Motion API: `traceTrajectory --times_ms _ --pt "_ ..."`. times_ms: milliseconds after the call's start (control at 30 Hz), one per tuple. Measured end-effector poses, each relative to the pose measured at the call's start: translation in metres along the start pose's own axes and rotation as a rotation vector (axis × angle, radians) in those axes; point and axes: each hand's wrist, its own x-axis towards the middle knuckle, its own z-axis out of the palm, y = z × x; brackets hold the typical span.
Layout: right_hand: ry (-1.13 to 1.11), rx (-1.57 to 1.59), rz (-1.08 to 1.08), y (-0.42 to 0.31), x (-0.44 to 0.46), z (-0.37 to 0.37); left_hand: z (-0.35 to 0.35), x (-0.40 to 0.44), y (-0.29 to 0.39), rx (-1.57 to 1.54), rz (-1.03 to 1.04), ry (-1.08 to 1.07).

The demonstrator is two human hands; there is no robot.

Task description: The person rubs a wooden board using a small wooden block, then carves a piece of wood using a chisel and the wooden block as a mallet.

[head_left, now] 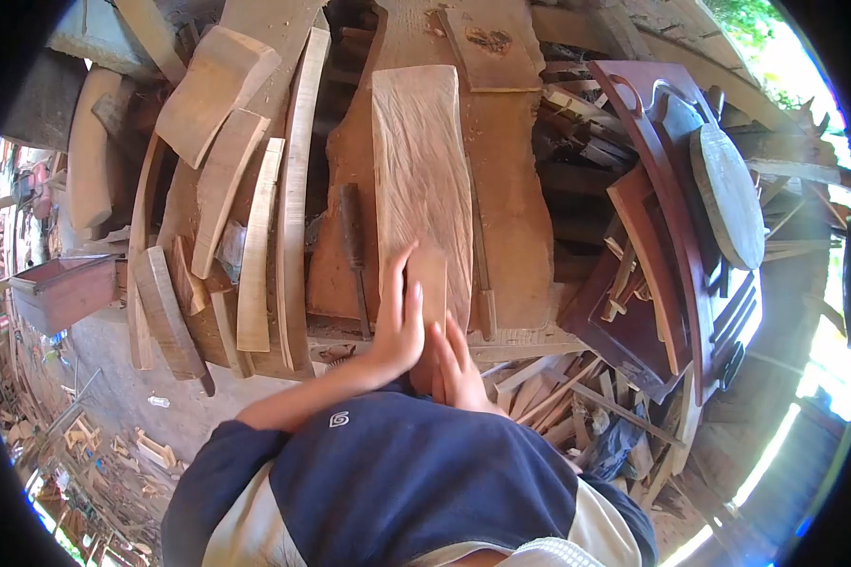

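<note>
A broad, rough-edged wooden tabletop [515, 217] runs away from a person in a dark blue shirt [435, 463]. Curved timber lengths [298, 189] stand to its left, and a dark red wooden frame [676, 236] leans to its right.

In the middle lies a long, wide board [421, 151] with a rippled face, its long axis running near to far. Over its near part is a narrow, smooth wooden piece [430, 283], much smaller and pointing almost the same way, straight out from the body. Its far end lies over the rippled face; its near end reaches back toward the shirt. Whether its underside touches the board all along cannot be told.

The left hand [402, 331] is along the narrow piece's left side and farther forward, so it is nearer the far end. The right hand [459, 369] is at the right side, closer to the body. The grip is two-handed, fingers nearly straight, with the piece between the hands; whether either hand closes around it is hidden.

Just left of the board, a dark-handled tool [352, 227] lies with its thin shaft toward the person.
</note>
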Motion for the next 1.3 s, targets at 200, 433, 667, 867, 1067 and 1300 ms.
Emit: traceTrajectory --times_ms 200,433,667,867,1067,1300 --pt "0.01 -0.052 -0.013 0.004 0.06 0.0 0.004 0.05 -0.008 0.02 0.101 0.044" --pt "0.182 -0.133 -0.061 0.061 0.32 -0.037 -0.021 0.333 -0.043 0.07 0.186 0.084" --pt "-0.025 -0.142 0.023 0.041 0.241 -0.036 -0.006 0.249 -0.045 -0.046 0.23 0.022" --pt "-0.027 -0.063 -0.005 -0.009 0.035 -0.004 0.006 0.02 0.002 -0.124 0.085 -0.038" --pt "0.052 0.211 0.017 -0.003 0.052 -0.006 0.009 0.04 0.013 -0.065 0.028 0.06" --pt "0.3 0.249 -0.015 0.055 0.28 -0.042 0.007 0.303 -0.037 -0.071 0.229 0.047"
